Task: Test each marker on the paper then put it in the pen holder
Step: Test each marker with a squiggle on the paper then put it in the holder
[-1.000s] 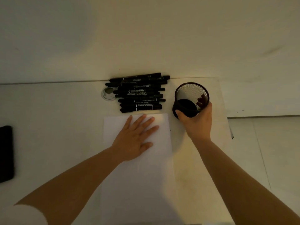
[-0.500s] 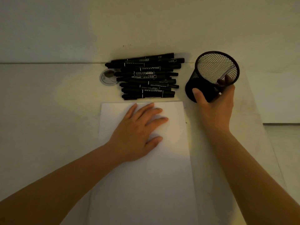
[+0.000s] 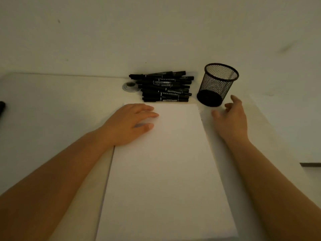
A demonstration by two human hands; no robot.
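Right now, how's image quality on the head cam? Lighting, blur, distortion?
Head view: dim, warm yellowish light, no glare; paper brightest, unmarked. Marker labels only partly readable, soft. Right hand fingertips slightly blurred, left hand sharper. Wide-angle bend shows in the table back edge. Holder mesh resolves clearly.

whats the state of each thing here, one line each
pen holder: upright, empty, released
markers: capped, piled flat by the wall
paper: flat, unmarked
left hand: open, resting flat on paper
right hand: open, holding nothing, just short of the holder
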